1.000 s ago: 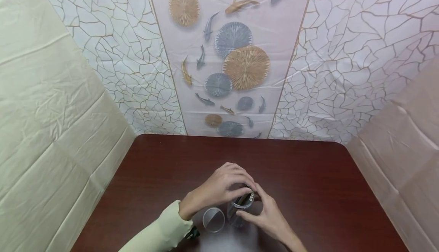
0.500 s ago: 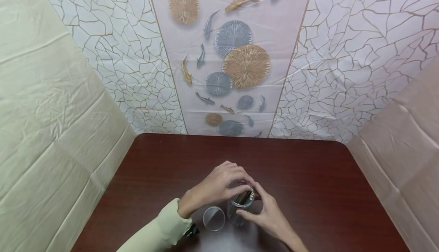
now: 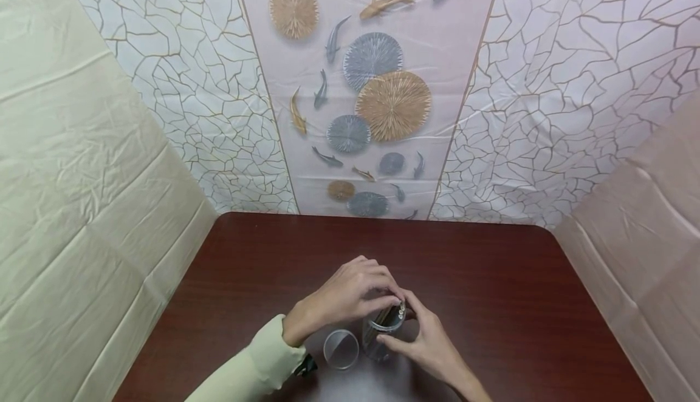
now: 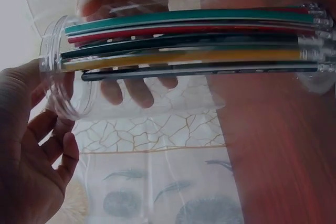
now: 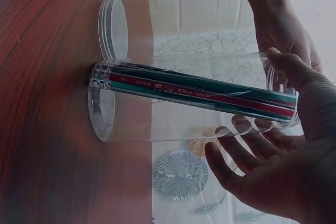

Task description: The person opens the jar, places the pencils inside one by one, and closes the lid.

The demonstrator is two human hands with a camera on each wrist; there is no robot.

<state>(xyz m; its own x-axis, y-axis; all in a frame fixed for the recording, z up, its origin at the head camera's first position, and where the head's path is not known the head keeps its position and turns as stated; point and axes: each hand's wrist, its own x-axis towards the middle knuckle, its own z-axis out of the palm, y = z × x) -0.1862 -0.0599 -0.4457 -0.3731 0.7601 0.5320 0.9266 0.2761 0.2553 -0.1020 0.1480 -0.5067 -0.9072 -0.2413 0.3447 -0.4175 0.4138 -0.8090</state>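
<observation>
A clear plastic jar (image 3: 374, 351) stands upright without its lid, several pencils (image 4: 184, 56) inside. They are green, red, yellow and dark, with HB printed on the red pencil (image 5: 173, 88). My right hand (image 3: 429, 342) holds the jar near its mouth, thumb on the near side and fingers round the far side. Bent over the mouth is my left hand (image 3: 352, 291), thumb and fingertips close together at the far rim by the pale pencil ends. Whether they pinch a pencil I cannot tell. The round clear lid (image 3: 341, 350) lies left of the jar.
The dark red-brown table (image 3: 262, 256) has its far edge against a patterned cloth (image 3: 350, 86). Pale cloth walls flank both sides. A small dark object (image 3: 307, 366) shows beside the left sleeve (image 3: 268, 356), close to the lid.
My left hand has shifted slightly left, its thumb and fingertips still at the jar's mouth. The right hand, jar and lid have stayed in place.
</observation>
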